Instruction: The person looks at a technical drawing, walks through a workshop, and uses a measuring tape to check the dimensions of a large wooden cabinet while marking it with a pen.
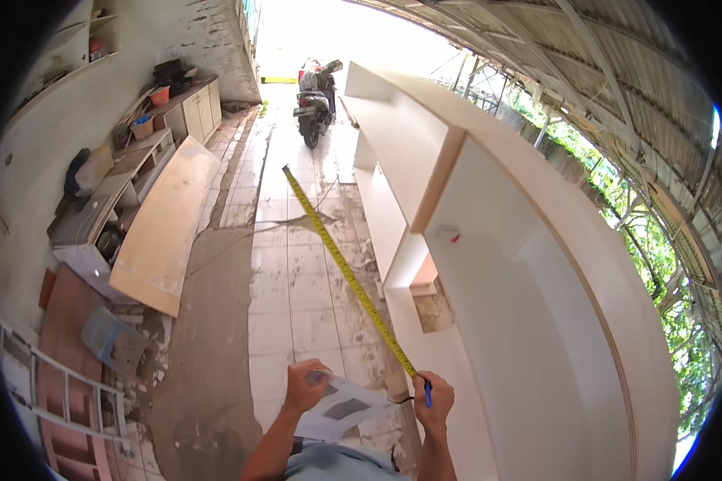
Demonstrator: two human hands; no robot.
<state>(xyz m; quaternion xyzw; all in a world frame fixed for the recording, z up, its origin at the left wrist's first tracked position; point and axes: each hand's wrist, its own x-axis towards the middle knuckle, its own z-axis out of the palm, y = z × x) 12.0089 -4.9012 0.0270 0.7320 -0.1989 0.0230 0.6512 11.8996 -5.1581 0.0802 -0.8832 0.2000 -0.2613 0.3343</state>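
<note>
My left hand grips a white sheet of paper with a dark printed patch, held low in front of me. My right hand is closed on a blue pen and on the near end of a yellow tape measure blade. The blade stretches away from my right hand, up and to the left, over the tiled floor, its far tip hanging free. It runs alongside the long white cabinet lying on my right, with open compartments facing me.
A parked scooter stands far ahead in the passage. A pale wooden board leans against low cabinets on the left. A metal ladder lies at lower left. A green hedge and fence run along the right.
</note>
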